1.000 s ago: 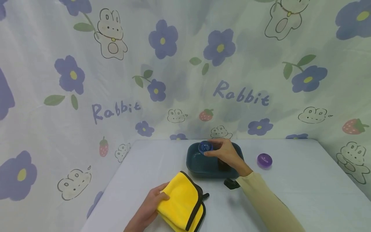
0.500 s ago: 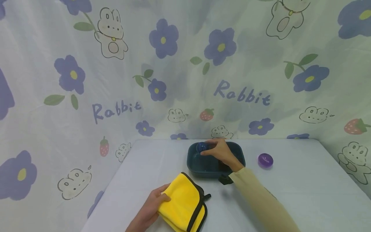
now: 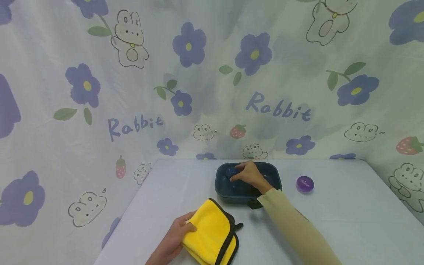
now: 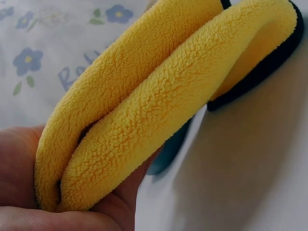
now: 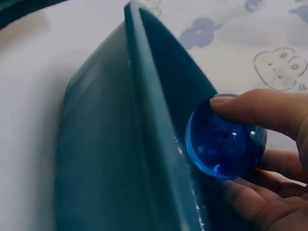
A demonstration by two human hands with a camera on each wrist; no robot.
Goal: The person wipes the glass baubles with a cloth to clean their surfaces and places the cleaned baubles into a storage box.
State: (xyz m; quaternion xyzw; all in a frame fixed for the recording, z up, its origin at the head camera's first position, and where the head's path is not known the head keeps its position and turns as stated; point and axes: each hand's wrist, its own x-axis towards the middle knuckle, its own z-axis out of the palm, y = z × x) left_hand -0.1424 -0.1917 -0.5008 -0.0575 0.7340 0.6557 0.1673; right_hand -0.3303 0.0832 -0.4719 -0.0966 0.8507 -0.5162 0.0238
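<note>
A folded yellow cloth [image 3: 210,232] with black edging is gripped by my left hand [image 3: 175,235] near the front of the table. The left wrist view shows the cloth's fluffy folds [image 4: 139,106] between thumb and fingers. My right hand [image 3: 250,175] reaches into a dark teal basin [image 3: 228,198] at the back of the table. Between its thumb and fingers it pinches a clear blue ball [image 5: 224,137], which sits lower than the basin's rim in the head view. In the right wrist view the ball is just beyond the near wall [image 5: 110,134].
A shiny purple ball-like thing [image 3: 305,184] lies on the white table [image 3: 347,221] to the right of the basin. Behind the table hangs a curtain [image 3: 212,73] printed with flowers and rabbits. A black wrist mount [image 3: 254,204] sits under the right wrist, before the basin.
My right hand has moved a little left and down into the basin with the blue ball. My left hand keeps its hold on the cloth, almost still.
</note>
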